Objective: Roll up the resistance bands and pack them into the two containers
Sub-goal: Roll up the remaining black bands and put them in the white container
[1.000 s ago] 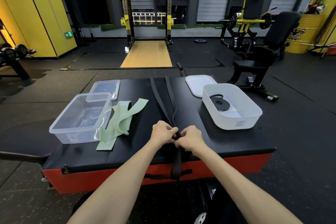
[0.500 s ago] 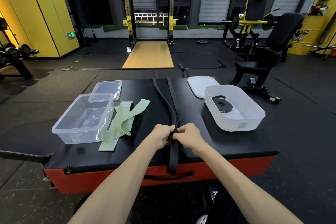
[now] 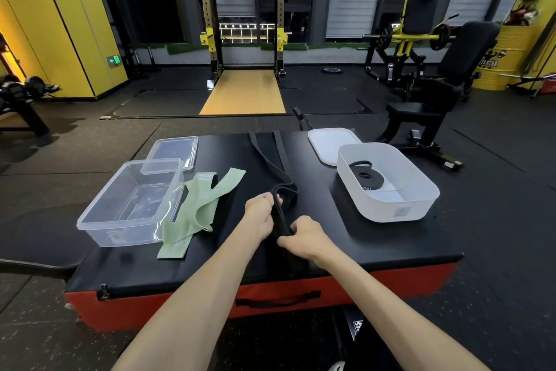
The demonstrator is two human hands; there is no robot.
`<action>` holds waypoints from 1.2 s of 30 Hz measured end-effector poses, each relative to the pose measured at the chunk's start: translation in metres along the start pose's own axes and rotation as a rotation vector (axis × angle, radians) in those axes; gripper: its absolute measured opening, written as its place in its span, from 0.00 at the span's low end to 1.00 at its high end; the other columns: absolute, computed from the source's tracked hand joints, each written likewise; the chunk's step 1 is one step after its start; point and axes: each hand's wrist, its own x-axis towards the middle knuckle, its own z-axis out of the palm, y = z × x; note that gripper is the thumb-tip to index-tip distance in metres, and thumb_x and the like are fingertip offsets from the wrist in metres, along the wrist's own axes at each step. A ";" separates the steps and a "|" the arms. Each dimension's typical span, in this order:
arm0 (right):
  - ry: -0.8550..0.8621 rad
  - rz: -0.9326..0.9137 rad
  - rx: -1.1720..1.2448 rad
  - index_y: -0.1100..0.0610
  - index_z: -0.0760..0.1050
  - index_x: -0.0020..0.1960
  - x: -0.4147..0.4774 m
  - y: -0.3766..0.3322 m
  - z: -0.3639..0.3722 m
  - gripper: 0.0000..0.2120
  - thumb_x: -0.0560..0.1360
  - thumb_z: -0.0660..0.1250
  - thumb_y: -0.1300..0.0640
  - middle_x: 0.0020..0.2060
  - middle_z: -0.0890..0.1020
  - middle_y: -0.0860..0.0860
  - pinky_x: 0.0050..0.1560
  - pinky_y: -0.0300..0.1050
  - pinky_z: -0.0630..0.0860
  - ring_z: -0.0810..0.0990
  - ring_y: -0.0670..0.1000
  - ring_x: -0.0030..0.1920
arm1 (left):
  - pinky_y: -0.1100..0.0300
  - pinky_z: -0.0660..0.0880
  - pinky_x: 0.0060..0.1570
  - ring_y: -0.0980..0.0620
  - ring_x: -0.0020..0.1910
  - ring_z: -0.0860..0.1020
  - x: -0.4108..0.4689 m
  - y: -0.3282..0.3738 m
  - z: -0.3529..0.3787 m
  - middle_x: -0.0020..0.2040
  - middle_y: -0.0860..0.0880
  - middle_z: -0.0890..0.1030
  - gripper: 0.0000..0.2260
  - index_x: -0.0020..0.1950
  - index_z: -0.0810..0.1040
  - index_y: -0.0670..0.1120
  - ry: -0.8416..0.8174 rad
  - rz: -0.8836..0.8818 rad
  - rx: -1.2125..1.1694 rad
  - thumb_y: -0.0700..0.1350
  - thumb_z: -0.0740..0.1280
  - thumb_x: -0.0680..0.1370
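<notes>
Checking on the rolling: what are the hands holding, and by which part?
Both hold the black resistance band at its near end: the left hand grips the bunched loop, the right hand pinches the strap just below it.

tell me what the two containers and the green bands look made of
The clear container is likely hard plastic, glossy: the mat shows through its walls and they catch reflections. The white container is probably plastic too, with a smooth, matte, nearly opaque wall. The green bands look like soft fabric or matte rubber: limp, folded, no shine. I can't tell which.
</notes>
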 end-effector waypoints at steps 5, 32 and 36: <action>0.112 -0.144 -0.164 0.59 0.75 0.47 0.011 0.002 0.002 0.07 0.72 0.66 0.55 0.41 0.80 0.54 0.41 0.46 0.76 0.79 0.55 0.42 | 0.60 0.71 0.37 0.52 0.35 0.73 0.013 0.006 -0.007 0.38 0.48 0.76 0.14 0.41 0.74 0.44 0.032 -0.004 0.049 0.33 0.54 0.79; -0.169 -0.227 -0.142 0.49 0.74 0.62 0.001 0.035 -0.029 0.22 0.73 0.65 0.38 0.55 0.79 0.47 0.58 0.42 0.72 0.76 0.45 0.57 | 0.73 0.65 0.39 0.62 0.33 0.71 -0.011 -0.011 -0.056 0.41 0.53 0.77 0.05 0.49 0.83 0.47 -0.385 0.788 1.320 0.41 0.71 0.74; -0.067 -0.149 -0.080 0.51 0.77 0.57 0.009 0.039 -0.033 0.12 0.74 0.70 0.54 0.42 0.79 0.46 0.52 0.39 0.73 0.79 0.47 0.47 | 0.72 0.66 0.38 0.60 0.34 0.73 -0.008 -0.008 -0.055 0.36 0.55 0.77 0.06 0.49 0.84 0.50 -0.392 0.707 1.386 0.42 0.69 0.75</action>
